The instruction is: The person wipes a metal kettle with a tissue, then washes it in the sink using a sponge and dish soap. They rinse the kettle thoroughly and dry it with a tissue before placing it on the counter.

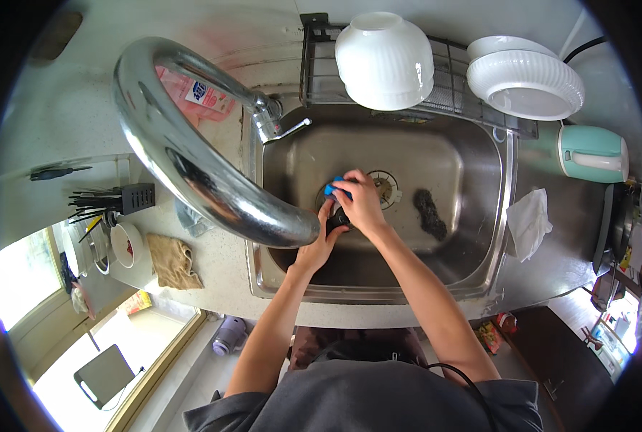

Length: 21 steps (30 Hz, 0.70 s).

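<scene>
Both of my hands work low in a stainless steel sink (434,140), left of its drain strainer (388,189). My left hand (315,249) grips a utensil with a black handle (338,217); its far end is mostly hidden by my fingers. Pinched in the fingers of my right hand (365,204) is a blue sponge or cloth (336,187), held against that utensil. A dark scouring pad (430,213) lies on the sink floor to the right. The chrome faucet (218,200) arches over from the left, its spout close above my left hand.
Behind the sink, a wire rack (321,81) holds upturned white bowls (384,62) and ribbed dishes (523,81). Right of it are a mint kettle (591,154) and a white cloth (530,224). Leftward lie a brown rag (172,262), a chopstick holder (137,198) and a pink pouch (207,100).
</scene>
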{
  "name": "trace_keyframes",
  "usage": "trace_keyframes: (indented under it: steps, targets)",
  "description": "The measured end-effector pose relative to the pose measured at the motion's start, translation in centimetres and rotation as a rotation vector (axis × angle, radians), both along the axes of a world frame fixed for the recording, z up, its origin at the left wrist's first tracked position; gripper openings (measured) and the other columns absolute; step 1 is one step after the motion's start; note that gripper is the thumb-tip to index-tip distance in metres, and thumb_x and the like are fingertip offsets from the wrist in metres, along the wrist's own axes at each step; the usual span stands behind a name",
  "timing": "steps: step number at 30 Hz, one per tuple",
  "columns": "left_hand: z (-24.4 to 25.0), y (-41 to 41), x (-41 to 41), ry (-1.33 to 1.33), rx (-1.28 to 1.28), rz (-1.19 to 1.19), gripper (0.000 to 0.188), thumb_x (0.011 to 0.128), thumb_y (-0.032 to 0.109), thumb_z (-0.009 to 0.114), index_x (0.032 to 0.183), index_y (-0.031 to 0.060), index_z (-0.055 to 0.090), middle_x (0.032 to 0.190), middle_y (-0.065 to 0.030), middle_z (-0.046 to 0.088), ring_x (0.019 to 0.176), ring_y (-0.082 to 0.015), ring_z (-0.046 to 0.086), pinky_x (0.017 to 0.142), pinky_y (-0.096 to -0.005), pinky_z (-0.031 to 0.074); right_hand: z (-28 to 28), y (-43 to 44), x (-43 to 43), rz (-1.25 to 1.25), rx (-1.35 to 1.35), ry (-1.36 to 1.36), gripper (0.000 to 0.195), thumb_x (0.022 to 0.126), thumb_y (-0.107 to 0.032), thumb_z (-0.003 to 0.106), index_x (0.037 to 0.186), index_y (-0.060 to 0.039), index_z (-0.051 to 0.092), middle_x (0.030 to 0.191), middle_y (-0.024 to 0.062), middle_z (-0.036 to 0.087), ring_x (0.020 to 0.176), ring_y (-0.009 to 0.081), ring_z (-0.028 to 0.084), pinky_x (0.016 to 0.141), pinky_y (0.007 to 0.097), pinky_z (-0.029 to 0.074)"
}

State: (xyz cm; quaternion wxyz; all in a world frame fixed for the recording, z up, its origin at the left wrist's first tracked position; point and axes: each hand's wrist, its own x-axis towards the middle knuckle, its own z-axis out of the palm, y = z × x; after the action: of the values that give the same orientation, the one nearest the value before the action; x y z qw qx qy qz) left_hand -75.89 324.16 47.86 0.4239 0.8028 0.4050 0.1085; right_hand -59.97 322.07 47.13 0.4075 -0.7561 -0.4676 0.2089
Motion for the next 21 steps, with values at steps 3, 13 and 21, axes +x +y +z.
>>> trace_keyframes:
  steps: [3,13,21]
  targets:
    - [1.4,-0.8,0.5,0.011,-0.149,0.063,0.080,0.086,0.029,0.072,0.150,0.0125,0.027,0.118,-0.0202,0.058,0.104,-0.0361,0.057,0.089,-0.0424,0.045,0.6,-5.2,-1.3,-0.242,0.005,0.147,0.018,0.079,-0.008,0.069,0.097,-0.0043,0.069,0.096,0.0145,0.059,0.088,0.0341,0.059,0.076,0.0418,0.048]
    - [-2.0,-1.7,3.3,-0.070,-0.195,0.256,0.087,0.092,0.009,0.053,0.152,0.0071,-0.010,0.129,-0.0355,0.033,0.114,-0.0447,0.044,0.102,-0.0411,0.035,-1.0,-3.3,-2.0,-0.357,0.043,0.112,0.020,0.081,-0.010,0.067,0.099,-0.0025,0.061,0.100,0.0172,0.055,0.096,0.0364,0.054,0.084,0.0447,0.045]
    - [0.6,0.0,5.6,-0.196,-0.828,0.535,0.092,0.086,0.017,0.045,0.150,0.0110,-0.020,0.139,-0.0341,0.021,0.122,-0.0398,0.041,0.103,-0.0427,0.038,-4.4,-0.1,1.1,-0.457,-0.069,0.192,0.022,0.088,-0.017,0.063,0.104,-0.0025,0.060,0.103,0.0178,0.058,0.097,0.0376,0.054,0.085,0.0451,0.044]
